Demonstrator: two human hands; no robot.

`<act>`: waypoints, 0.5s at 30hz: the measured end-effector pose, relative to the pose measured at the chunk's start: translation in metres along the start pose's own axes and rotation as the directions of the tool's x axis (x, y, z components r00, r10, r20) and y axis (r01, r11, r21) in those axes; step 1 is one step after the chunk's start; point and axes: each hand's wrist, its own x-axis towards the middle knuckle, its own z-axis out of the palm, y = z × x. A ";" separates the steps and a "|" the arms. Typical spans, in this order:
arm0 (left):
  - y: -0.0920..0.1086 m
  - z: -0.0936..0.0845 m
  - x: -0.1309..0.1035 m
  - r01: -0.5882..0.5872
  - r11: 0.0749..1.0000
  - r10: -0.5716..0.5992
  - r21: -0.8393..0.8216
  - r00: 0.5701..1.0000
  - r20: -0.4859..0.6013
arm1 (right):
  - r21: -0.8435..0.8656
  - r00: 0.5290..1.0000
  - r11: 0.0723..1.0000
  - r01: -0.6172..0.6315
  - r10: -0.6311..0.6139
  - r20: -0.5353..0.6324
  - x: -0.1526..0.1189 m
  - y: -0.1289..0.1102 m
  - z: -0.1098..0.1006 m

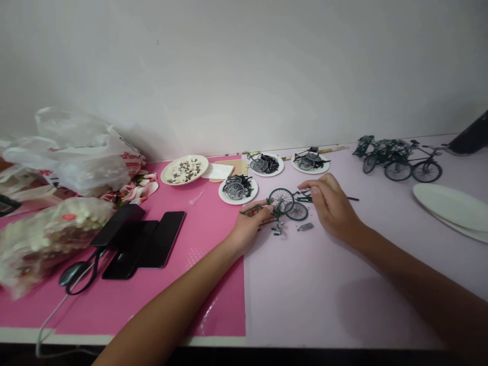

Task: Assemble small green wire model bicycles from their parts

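Note:
My left hand [249, 223] is closed on a dark green model bicycle [281, 201], gripping it from the left. One spoked wheel stands up by the fingertips, and a second wheel [297, 211] lies lower to its right. Close to the bicycle's right side is my right hand [331, 206], its thumb and forefinger pinched together. Whatever is between those fingers is too small to make out. Thin dark parts [304, 195] show just beside its fingertips. A small grey piece [305, 227] lies on the table below the wheels.
Behind the hands are plates of dark bicycle parts [238, 201] and a plate of small pale bits [173, 180]. Several model bicycles [398, 170] stand at right, near white oval plates [450, 203]. Phones [162, 241], a cable and plastic bags [87, 162] occupy the left.

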 end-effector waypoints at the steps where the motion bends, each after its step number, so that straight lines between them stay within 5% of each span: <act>1: 0.000 0.000 0.000 -0.002 1.000 0.002 0.000 1.000 0.002 | 0.005 0.999 0.999 0.038 -0.038 0.004 -0.001 -0.002 0.001; 8: 0.002 0.002 -0.002 -0.003 1.000 0.003 0.014 1.000 -0.005 | 0.099 0.961 0.957 0.272 -0.264 -0.080 -0.008 -0.001 0.016; 15: 0.001 0.002 -0.002 -0.021 0.999 0.020 0.031 0.999 0.028 | 0.207 0.957 0.951 0.231 -0.184 -0.224 -0.013 -0.007 0.031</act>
